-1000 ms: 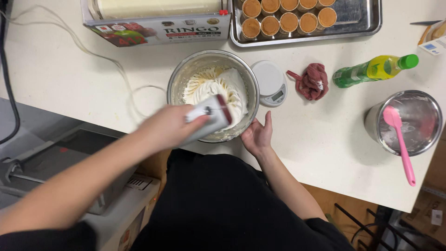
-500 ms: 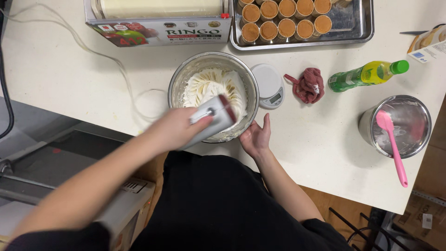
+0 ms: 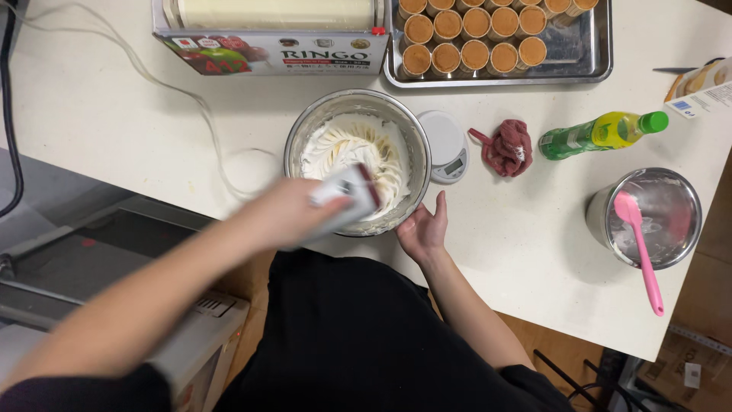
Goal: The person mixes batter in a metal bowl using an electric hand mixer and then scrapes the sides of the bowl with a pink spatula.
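A steel mixing bowl (image 3: 294, 149) of whipped white cream (image 3: 347, 145) stands at the near table edge. My left hand (image 3: 286, 215), blurred by motion, grips a white hand mixer with a dark red end (image 3: 349, 198) over the bowl's near side. Its beaters are hidden from view. My right hand (image 3: 423, 227) rests against the bowl's outer wall at the near right, with the fingers pointing up along the rim.
A small white kitchen scale (image 3: 446, 145) touches the bowl's right side, with a red cloth (image 3: 509, 146) and a green-yellow bottle (image 3: 602, 131) beyond. A steel pot (image 3: 679, 202) holds a pink spatula (image 3: 639, 236). A tray (image 3: 587, 65) of filled cups, a wrap box (image 3: 274, 49) and a white cord (image 3: 194, 103) lie behind.
My left hand and the mixer have shifted slightly toward me and left over the bowl and now look blurred. My right hand has stayed on the bowl.
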